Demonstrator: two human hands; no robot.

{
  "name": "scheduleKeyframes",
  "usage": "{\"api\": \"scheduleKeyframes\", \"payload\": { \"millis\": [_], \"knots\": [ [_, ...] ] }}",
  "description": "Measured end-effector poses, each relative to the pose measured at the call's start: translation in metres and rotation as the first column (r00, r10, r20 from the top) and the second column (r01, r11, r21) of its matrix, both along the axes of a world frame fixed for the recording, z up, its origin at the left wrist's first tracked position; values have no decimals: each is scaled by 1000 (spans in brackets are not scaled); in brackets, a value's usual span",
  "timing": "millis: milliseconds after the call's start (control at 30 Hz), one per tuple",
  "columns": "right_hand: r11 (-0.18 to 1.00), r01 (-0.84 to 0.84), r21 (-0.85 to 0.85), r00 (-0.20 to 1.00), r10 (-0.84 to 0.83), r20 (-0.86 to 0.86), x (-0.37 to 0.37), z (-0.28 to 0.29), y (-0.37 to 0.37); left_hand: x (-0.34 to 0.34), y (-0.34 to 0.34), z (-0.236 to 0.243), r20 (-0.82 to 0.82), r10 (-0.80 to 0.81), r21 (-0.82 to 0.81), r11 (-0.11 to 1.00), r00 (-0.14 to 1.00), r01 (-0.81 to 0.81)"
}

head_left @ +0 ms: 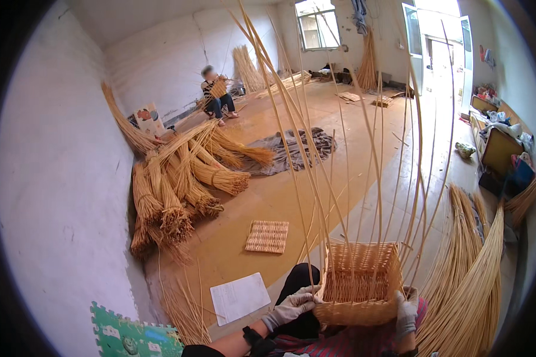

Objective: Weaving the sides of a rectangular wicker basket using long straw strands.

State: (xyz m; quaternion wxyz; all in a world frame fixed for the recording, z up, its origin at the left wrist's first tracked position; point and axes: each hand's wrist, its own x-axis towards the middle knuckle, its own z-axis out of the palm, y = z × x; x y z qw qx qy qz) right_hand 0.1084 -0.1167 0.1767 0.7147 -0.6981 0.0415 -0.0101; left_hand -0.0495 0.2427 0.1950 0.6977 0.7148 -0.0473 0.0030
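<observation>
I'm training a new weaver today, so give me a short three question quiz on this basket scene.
1. True or false: both gloved hands touch the half-woven wicker basket.
2. Which lies nearer the basket: A) the flat woven mat or B) the grey cloth?
3. Fill in: the white paper sheet lies beside a green ____ mat.

Key: 1 true, the left hand and right hand hold its sides. 2 A. 3 foam.
</observation>
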Motion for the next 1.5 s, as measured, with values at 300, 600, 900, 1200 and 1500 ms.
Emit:
{"api": "scheduleKeyframes", "payload": {
  "millis": [300,600,900,1200,1500],
  "knots": [
    [982,-54,-180,997,42,-68,1,-2,-16,-14,-15,-8,-21,37,11,999,999,-36],
    [933,-13,-359,996,45,82,7,21,17,-8,-21,32,8,385,-69,921,923,-383],
    [969,-248,1,917,235,321,-43,175,28,29,-63,71,383,280,381,820,880,-427],
    [476,-580,-661,522,840,148,-31,242,166,42,-37,49,210,48,250,963,976,-101],
    [751,-305,-586,572,636,518,-23,197,126,61,-56,53,235,255,265,911,938,-314]
  ]
}}
